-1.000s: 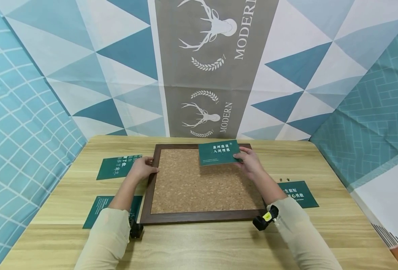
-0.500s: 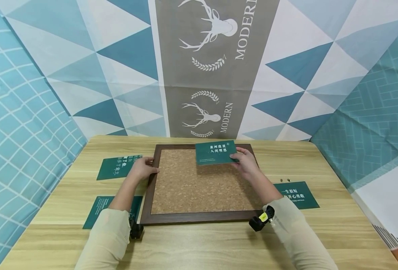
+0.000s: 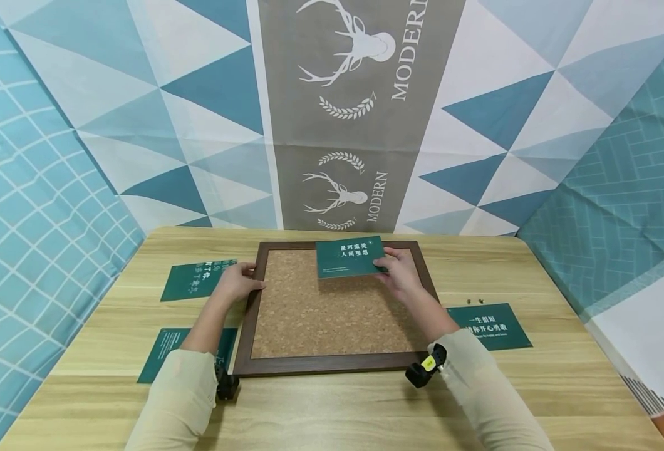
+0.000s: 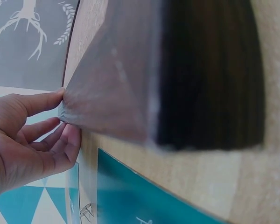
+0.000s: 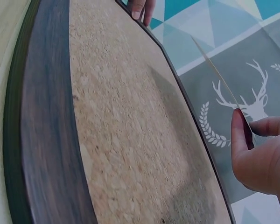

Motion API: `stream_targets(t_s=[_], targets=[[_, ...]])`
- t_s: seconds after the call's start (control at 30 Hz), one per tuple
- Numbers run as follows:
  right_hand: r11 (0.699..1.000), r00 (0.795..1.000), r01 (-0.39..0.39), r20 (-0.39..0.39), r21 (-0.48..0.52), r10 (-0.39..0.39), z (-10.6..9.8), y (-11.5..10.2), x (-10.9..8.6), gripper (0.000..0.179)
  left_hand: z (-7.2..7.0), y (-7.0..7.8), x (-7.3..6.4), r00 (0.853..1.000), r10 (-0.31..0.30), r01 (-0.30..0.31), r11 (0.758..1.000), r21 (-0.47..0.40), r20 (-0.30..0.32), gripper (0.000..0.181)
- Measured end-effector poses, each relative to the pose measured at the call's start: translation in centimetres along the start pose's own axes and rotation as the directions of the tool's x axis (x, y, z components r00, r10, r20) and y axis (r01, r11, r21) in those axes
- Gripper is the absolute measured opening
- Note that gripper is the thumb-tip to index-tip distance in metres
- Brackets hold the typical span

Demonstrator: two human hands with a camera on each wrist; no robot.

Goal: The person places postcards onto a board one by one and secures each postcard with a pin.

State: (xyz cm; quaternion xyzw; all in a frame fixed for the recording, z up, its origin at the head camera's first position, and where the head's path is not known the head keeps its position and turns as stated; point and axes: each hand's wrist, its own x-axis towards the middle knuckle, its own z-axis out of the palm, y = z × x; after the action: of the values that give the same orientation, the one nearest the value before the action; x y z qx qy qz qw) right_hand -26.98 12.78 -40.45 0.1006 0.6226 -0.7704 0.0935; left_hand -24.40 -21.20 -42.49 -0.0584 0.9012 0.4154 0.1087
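A green card point(image 3: 346, 258) with white printed writing is pinched at its right edge by my right hand point(image 3: 402, 275). The card hangs tilted above the far part of a cork board point(image 3: 332, 362) with a dark brown wooden frame. In the right wrist view the card point(image 5: 216, 72) shows edge-on between thumb and fingers, over the cork surface point(image 5: 126, 116). My left hand point(image 3: 235, 283) holds the frame's left side. The left wrist view shows that hand's point(image 4: 32, 135) thumb above and its fingers below the frame edge.
Two more green cards lie left of the board, one upper card point(image 3: 184, 282) and one lower card point(image 3: 157, 360) partly under my left arm. Another green card point(image 3: 495, 327) lies right of the board, near two small brass-coloured pieces point(image 3: 481, 300). A patterned cloth point(image 3: 343, 125) hangs behind the table.
My right hand has carried the green card a short way left over the cork board. The right-hand card on the table has become less covered by my arm. My left hand stays put.
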Motion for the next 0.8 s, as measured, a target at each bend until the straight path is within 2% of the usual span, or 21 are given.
stream_targets(t_s=[0.5, 0.8], targets=[[1.000, 0.999, 0.004, -0.038, 0.012, -0.004, 2.3, 1.2, 0.1, 0.050, 0.0, 0.0, 0.0, 1.000, 0.000, 0.000, 1.000, -0.004, -0.007, 0.062], [0.998, 0.998, -0.026, -0.048, 0.054, 0.028, 3.6, 2.1, 0.2, 0.050, 0.0, -0.2, 0.1, 1.000, -0.001, 0.001, 1.000, -0.009, -0.006, 0.062]])
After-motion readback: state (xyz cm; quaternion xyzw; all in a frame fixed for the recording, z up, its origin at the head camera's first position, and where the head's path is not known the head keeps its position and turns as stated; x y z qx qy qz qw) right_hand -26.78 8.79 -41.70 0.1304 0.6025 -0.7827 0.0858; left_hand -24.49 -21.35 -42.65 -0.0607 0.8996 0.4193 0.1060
